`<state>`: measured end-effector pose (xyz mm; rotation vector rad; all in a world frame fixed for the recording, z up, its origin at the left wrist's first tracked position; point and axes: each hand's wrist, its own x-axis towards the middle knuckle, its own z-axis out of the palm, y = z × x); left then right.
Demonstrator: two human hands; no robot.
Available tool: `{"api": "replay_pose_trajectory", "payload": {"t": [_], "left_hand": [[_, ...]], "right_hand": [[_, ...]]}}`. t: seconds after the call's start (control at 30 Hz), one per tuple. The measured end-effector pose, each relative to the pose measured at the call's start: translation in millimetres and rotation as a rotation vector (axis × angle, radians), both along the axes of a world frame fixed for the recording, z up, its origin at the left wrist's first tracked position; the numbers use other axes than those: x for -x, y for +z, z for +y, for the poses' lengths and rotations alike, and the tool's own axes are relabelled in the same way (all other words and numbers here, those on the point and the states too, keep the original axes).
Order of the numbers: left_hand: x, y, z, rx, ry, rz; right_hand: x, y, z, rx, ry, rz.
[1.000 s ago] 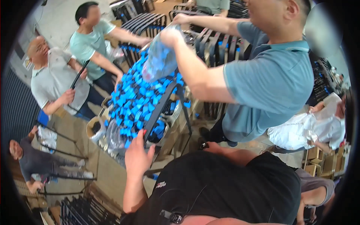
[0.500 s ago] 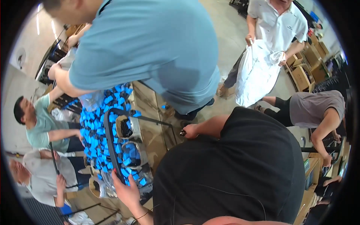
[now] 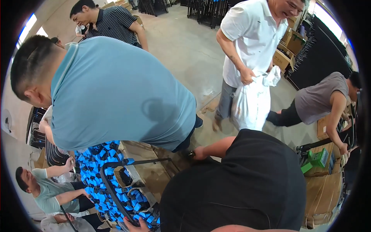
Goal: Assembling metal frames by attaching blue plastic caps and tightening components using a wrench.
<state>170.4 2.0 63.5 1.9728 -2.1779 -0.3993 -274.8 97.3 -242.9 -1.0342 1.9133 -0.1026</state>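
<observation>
The right hand point(image 3: 199, 153) reaches forward past the black shirt point(image 3: 239, 181) and closes around the end of the black metal frame point(image 3: 116, 185), right where a thin bar meets the cardboard boxes point(image 3: 148, 170); how tightly the fingers wrap cannot be told, as the fist is partly hidden. The left hand point(image 3: 136, 226) shows only at the lower edge, fingertips curled against the frame's lower bend beside the heap of small blue and black parts point(image 3: 94, 181). A person in a light blue shirt point(image 3: 116, 92) bends over the heap.
</observation>
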Motion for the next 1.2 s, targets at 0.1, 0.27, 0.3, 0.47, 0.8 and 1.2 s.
{"api": "replay_pose_trajectory", "payload": {"t": [0.1, 0.27, 0.3, 0.47, 0.8, 1.2], "left_hand": [[9, 22, 8, -0.190, 0.065, -0.265], [6, -4, -6, -0.015, -0.044, 0.126], [7, -2, -7, 0.006, -0.064, 0.108], [8, 2, 4, 0.011, 0.073, 0.041], [-6, -1, 11, 0.030, 0.143, 0.076], [-9, -2, 12, 0.011, 0.121, 0.135]], "right_hand": [[7, -35, -2, -0.008, 0.045, 0.027], [31, -73, -11, -0.081, 0.081, 0.025], [31, -64, -13, -0.025, 0.091, 0.029], [3, -24, -38, 0.062, 0.236, 0.081], [-44, -31, -100, 0.066, 0.440, -0.059], [-16, -48, -98, 0.060, 0.539, 0.063]]}}
